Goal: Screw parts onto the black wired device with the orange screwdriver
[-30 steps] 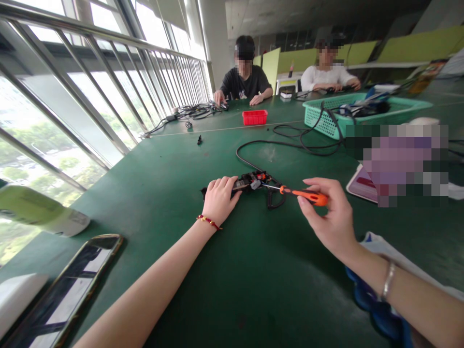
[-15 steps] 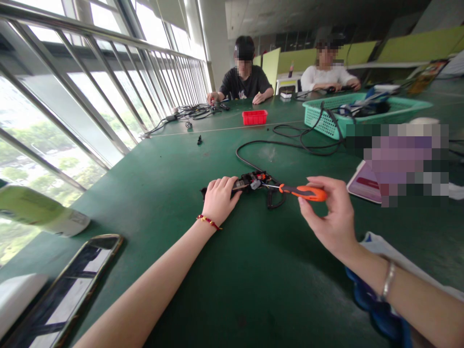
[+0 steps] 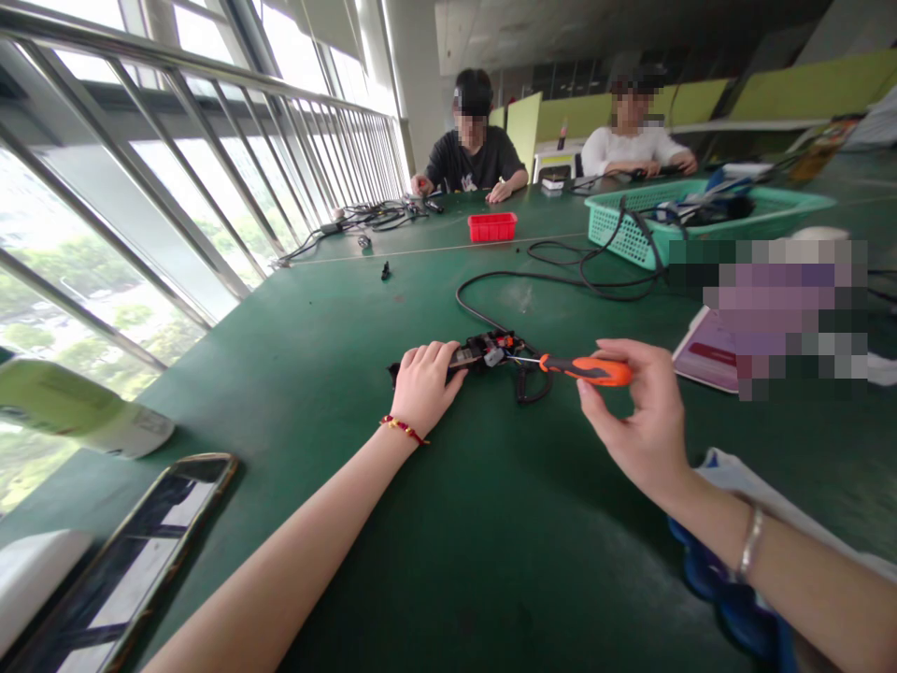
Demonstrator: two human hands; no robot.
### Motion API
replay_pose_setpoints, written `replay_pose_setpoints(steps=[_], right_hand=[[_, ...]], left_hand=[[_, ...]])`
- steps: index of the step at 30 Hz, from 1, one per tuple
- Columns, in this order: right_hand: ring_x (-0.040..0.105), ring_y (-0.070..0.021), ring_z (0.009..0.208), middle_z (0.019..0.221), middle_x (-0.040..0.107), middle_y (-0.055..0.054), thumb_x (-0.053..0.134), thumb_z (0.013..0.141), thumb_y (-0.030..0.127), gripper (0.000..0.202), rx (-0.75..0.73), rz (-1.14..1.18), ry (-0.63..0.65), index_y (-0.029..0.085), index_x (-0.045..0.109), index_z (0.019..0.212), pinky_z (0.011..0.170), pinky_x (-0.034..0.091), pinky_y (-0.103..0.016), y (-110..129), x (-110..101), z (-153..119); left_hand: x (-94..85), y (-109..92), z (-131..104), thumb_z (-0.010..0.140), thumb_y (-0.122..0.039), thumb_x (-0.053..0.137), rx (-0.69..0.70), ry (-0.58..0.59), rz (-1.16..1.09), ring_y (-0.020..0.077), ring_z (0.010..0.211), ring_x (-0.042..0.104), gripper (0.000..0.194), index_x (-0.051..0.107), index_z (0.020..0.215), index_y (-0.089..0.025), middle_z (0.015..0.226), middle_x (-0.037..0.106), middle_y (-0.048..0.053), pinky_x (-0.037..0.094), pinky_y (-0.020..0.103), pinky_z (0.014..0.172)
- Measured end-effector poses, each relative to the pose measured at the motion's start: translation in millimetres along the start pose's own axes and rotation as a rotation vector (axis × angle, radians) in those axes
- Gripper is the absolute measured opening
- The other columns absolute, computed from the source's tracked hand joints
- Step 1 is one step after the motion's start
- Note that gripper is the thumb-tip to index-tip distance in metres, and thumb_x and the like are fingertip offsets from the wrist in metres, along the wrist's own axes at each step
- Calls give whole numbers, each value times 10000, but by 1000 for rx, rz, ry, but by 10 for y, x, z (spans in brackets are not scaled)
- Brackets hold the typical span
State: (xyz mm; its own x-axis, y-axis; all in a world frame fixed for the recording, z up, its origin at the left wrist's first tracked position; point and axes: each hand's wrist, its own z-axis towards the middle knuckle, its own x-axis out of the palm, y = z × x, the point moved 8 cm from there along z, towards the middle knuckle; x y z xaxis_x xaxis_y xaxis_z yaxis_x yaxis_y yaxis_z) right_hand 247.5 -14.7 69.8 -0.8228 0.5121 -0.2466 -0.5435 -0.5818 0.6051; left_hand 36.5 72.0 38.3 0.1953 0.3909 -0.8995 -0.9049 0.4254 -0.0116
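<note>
My left hand [image 3: 426, 381] is wrapped over the left part of an opened black corded device [image 3: 485, 350], pressing it to the green table [image 3: 448, 523]. Its inner parts and wires show at the right end, and its exact kind I cannot tell. In my right hand [image 3: 641, 411] is an orange and black screwdriver [image 3: 589, 369], its handle end between thumb and fingers. The screwdriver lies nearly level, and its thin shaft points left into the exposed end of the device. A black cable loop [image 3: 536, 388] lies just below the shaft.
A green basket [image 3: 609, 229] with cables stands back right; a red tray [image 3: 492, 227] sits mid-table. A phone [image 3: 140, 570] and a green-white bottle [image 3: 77, 407] lie on the left beside a metal railing [image 3: 210, 79]. Two people [image 3: 476, 150] sit across the table.
My hands, the device and the screwdriver stay almost in place. Across the table, the hand of the person in black has shifted slightly.
</note>
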Motion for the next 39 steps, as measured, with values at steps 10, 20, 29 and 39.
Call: replay_pose_setpoints(steps=[10,20,29,39], right_hand=[[604,-175,815,937,584,-50,626,747,232,340,36,-26,26,205,513,1066,750,502,-329,-34,8,-14],[583,-139,644,723,573,9,598,788,257,236,142,-16,120,208,531,1009,638,481,-285,-95,71,-21],[585,-137,622,718,593,-1,590,784,266,156,134,-40,172,207,557,924,609,480,-275,-67,99,-27],[600,-175,782,878,595,-46,598,767,263,250,70,-26,97,206,534,1002,726,489,-314,-30,55,-6]], left_hand=[[19,6,4,869,-325,457,5,-6,2,231,961,551,323,517,1144,-168,1053,611,70,398,365,885],[18,11,-2,873,-324,448,8,-18,-3,231,964,555,318,516,1146,-176,1044,612,72,399,372,884],[4,-3,4,869,-320,460,7,-13,3,233,957,555,327,516,1150,-162,1036,614,74,405,372,878],[23,6,1,873,-329,449,5,-10,11,229,955,550,324,515,1147,-171,1045,615,67,396,367,884]])
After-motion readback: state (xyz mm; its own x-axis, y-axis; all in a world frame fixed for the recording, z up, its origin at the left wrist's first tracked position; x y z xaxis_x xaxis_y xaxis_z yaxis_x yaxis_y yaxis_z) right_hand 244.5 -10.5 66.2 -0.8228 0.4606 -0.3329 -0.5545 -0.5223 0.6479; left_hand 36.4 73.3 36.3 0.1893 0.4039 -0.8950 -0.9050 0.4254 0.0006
